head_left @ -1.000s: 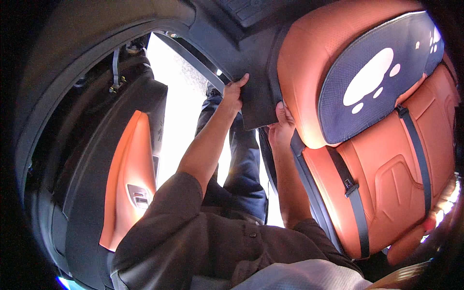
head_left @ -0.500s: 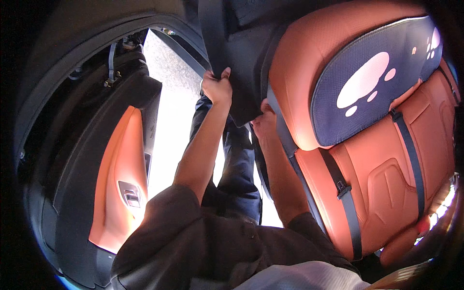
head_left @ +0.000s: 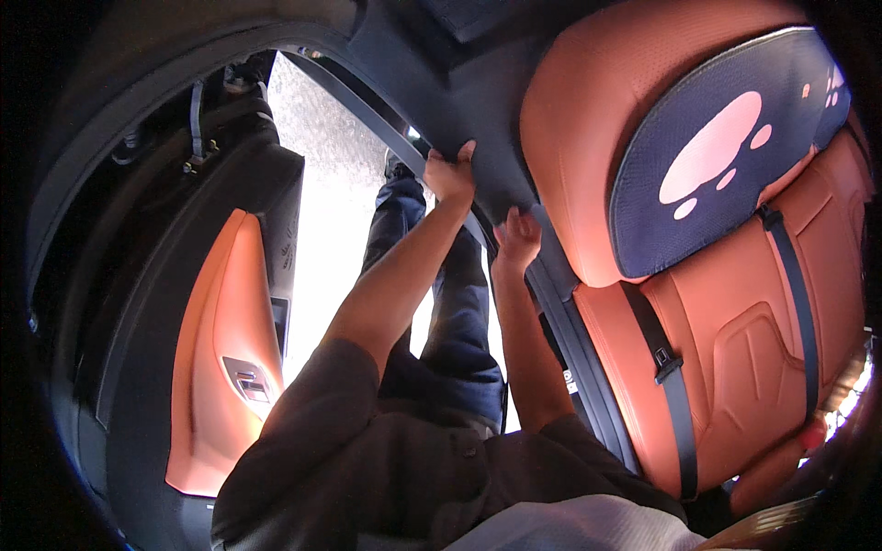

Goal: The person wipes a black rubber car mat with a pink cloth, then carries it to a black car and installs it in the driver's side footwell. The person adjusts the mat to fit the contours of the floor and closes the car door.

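Touching dark mat [head_left: 494,174], fingers [head_left: 523,226] curled

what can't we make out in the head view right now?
Head view:
left hand: most fingers, hidden by the hand itself
right hand: whether it presses the dark covering, only overlap shows
ground outside: washed out by glare
blue seat cover: far end, cut off by dark lens rim

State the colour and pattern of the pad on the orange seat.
Dark blue pad with pink paw prints; best in the head view.
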The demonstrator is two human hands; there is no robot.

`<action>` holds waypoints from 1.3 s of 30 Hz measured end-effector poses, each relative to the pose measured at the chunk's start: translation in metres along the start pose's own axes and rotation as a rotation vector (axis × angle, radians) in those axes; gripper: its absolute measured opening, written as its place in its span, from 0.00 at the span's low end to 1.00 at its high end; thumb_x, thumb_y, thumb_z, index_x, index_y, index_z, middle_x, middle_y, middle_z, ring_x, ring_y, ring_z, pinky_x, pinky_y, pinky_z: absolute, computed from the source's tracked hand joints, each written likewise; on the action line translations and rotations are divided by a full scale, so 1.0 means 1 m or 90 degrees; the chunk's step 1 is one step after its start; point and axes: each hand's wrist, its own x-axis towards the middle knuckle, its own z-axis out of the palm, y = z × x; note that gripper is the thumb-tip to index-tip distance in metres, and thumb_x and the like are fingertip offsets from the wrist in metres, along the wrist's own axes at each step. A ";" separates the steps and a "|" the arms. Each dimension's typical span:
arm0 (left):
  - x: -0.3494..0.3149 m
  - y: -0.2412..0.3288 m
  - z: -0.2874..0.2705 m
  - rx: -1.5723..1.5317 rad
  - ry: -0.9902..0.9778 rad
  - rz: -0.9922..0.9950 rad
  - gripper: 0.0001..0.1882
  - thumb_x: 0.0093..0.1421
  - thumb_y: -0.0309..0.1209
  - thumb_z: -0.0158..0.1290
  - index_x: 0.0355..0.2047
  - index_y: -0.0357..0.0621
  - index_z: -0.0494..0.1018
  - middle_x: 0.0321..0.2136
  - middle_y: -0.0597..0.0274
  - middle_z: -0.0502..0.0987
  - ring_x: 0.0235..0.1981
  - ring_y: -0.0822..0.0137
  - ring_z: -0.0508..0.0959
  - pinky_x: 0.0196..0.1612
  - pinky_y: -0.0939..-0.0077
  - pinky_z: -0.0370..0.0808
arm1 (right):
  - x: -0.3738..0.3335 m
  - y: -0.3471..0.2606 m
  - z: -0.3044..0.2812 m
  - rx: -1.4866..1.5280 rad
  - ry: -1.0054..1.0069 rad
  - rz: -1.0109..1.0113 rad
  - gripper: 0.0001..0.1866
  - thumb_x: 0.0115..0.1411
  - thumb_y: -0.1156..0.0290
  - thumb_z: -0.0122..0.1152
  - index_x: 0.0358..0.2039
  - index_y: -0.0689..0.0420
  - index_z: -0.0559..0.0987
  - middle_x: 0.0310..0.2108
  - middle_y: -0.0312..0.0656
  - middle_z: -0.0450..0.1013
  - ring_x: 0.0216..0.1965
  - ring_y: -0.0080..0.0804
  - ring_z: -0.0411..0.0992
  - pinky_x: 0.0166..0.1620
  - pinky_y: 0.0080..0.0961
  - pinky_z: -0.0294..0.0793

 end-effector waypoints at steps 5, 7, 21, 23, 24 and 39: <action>0.013 -0.012 -0.008 0.218 -0.232 0.018 0.33 0.51 0.60 0.59 0.28 0.34 0.77 0.17 0.49 0.78 0.25 0.51 0.82 0.31 0.59 0.77 | 0.005 -0.003 0.006 -0.641 0.026 -0.344 0.36 0.50 0.63 0.69 0.56 0.63 0.65 0.51 0.59 0.63 0.50 0.58 0.63 0.52 0.48 0.63; 0.013 -0.018 -0.007 0.187 -0.286 -0.027 0.30 0.52 0.56 0.61 0.25 0.34 0.77 0.12 0.52 0.76 0.19 0.54 0.81 0.26 0.61 0.77 | 0.011 -0.006 0.007 -0.634 0.040 -0.435 0.41 0.48 0.62 0.69 0.60 0.62 0.63 0.52 0.61 0.62 0.51 0.62 0.60 0.54 0.50 0.60; 0.009 0.059 -0.013 0.017 -0.200 0.272 0.14 0.61 0.37 0.56 0.22 0.42 0.73 0.21 0.50 0.75 0.26 0.50 0.78 0.33 0.60 0.75 | -0.075 -0.145 -0.002 -0.416 -0.438 -0.519 0.20 0.57 0.79 0.61 0.51 0.62 0.74 0.45 0.48 0.73 0.41 0.34 0.75 0.43 0.26 0.74; 0.051 0.097 0.016 -0.151 -0.161 0.436 0.11 0.63 0.32 0.52 0.42 0.39 0.75 0.41 0.49 0.77 0.44 0.50 0.75 0.49 0.63 0.71 | -0.082 -0.229 -0.001 -0.345 -0.442 -0.585 0.15 0.57 0.80 0.61 0.45 0.63 0.76 0.41 0.45 0.75 0.37 0.30 0.75 0.42 0.23 0.74; 0.074 0.114 0.038 -0.144 -0.181 0.485 0.16 0.65 0.33 0.49 0.50 0.41 0.72 0.51 0.49 0.73 0.53 0.50 0.71 0.56 0.63 0.67 | -0.066 -0.287 0.009 -0.424 -0.349 -0.885 0.13 0.56 0.78 0.62 0.43 0.65 0.77 0.36 0.43 0.76 0.35 0.26 0.74 0.41 0.22 0.73; 0.141 0.225 0.131 -0.118 -0.724 0.145 0.27 0.67 0.44 0.48 0.60 0.41 0.66 0.62 0.55 0.65 0.62 0.64 0.64 0.63 0.73 0.59 | 0.113 -0.512 0.158 -0.533 -0.119 -1.174 0.14 0.55 0.59 0.60 0.34 0.56 0.81 0.24 0.41 0.75 0.29 0.39 0.75 0.36 0.35 0.75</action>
